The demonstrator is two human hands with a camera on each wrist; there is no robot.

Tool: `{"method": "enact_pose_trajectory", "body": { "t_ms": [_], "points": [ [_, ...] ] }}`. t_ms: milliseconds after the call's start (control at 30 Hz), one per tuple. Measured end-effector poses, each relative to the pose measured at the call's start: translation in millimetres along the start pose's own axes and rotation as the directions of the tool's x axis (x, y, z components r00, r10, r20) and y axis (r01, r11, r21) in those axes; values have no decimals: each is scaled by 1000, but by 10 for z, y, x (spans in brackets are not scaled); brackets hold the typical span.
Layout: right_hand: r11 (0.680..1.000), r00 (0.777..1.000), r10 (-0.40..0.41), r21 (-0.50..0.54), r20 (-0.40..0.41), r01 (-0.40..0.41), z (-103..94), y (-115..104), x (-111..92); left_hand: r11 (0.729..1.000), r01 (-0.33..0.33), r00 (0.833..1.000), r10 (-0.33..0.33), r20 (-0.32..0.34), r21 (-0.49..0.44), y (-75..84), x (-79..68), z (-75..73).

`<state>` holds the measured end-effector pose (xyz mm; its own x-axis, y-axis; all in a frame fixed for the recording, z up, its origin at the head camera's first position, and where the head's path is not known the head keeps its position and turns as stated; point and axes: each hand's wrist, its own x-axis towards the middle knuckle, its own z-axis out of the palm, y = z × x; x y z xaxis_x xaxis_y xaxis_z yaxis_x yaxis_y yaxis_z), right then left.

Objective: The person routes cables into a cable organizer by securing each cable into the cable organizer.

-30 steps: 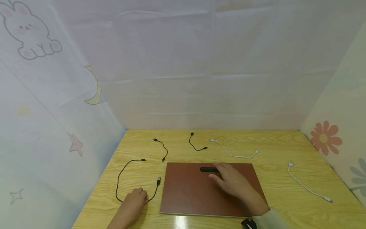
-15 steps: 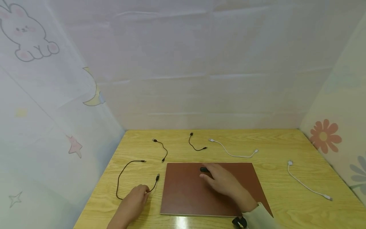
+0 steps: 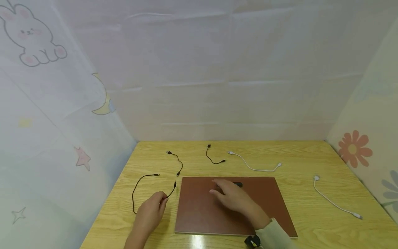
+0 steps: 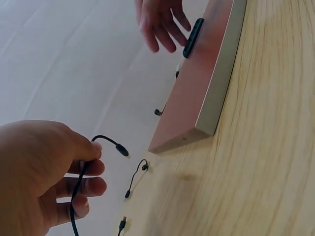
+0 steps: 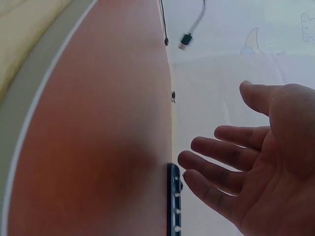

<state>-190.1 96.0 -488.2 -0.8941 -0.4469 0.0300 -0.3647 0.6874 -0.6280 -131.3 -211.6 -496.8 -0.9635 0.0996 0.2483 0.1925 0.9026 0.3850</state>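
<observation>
A black USB cable is pinched between the thumb and fingers of my left hand. Its plug sticks out past the fingertips, lifted off the table in the left wrist view. The cable's other end lies on the table at the left. My right hand hovers over a reddish-brown board with its fingers extended and holds nothing. Close to its fingertips, a black bar with several light notches stands near the board's far edge; in the head view the hand partly covers the bar.
Two short black cables lie behind the board, one left and one nearer the middle. A white cable lies at the back, another at the right. Patterned sheets enclose the wooden table.
My left hand has moved forward and right, raising the black cable's plug end. My right hand has shifted left over the board, uncovering the bar's right end.
</observation>
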Motion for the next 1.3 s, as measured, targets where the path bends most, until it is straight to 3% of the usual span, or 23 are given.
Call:
{"method": "enact_pose_trajectory", "body": {
  "t_ms": [300, 467, 667, 967, 1133, 1300],
  "points": [
    [997, 999, -47, 64, 25, 45, 93, -99, 116, 993, -119, 985, 118, -124, 0, 207, 57, 66],
    [994, 999, -44, 96, 6, 44, 125, -157, 169, 990, -139, 981, 137, -139, -1, 333, 69, 106],
    [988, 998, -63, 141, 12, 60, 152, -195, 200, 977, -211, 961, 209, -182, 6, 443, 59, 164],
    [990, 1000, -17, 140, 20, 14, 170, -172, 244, 965, -260, 952, 252, -174, -28, 576, 60, 215],
    [977, 1000, 4, 212, 23, -9, 162, -156, 240, 949, -314, 937, 302, -175, -43, 639, 57, 243],
    [959, 998, 39, 278, 42, -49, 161, -139, 240, 940, -334, 934, 320, -158, -73, 683, 50, 254]
  ]
}}
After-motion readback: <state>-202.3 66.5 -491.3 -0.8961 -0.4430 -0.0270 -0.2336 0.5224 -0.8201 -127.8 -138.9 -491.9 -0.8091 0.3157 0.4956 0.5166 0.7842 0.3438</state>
